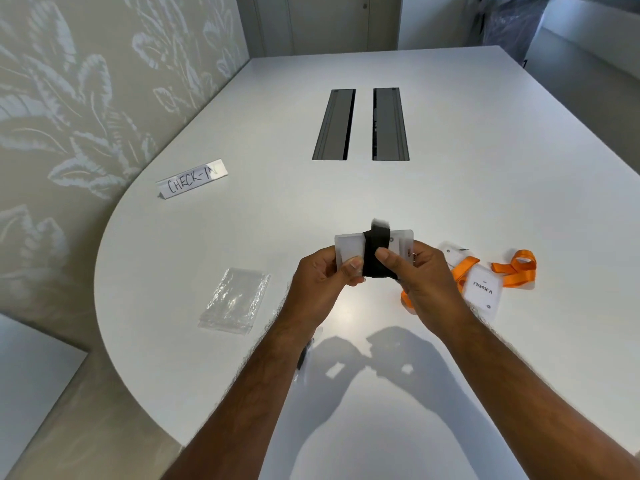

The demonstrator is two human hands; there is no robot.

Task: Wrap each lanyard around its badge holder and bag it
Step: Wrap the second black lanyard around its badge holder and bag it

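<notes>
The white table carries all remaining work. Beyond the fingers, two dark cable trays sit in the tabletop, and a folded CHECK-IN sign stands well to the left of them.

A stack of clear bags lies flat on the table, left of the left hand and apart from it. No badge is visibly inside these bags, so bagging does not appear to have begun here. Something partly hidden under the left forearm, with a dark strip and clear film, may be another bag; its content cannot be told.

The orange lanyard lies loose on the table just right of the right hand, unwrapped, touching its badge holder labelled "V Kohli". A second clear holder seems to lie beyond it. This item is still to be wrapped and bagged.

The left hand grips the left side of the clear badge holder, thumb curled onto its face, holding it above the table. The right hand grips the right side, its thumb pressing on the black lanyard. The lanyard is wound around the middle of the holder in several turns; a blurred loose end shows above the top edge.

Judgement: wrapping of this badge is nearly complete. Securing the end and bagging remain.
</notes>
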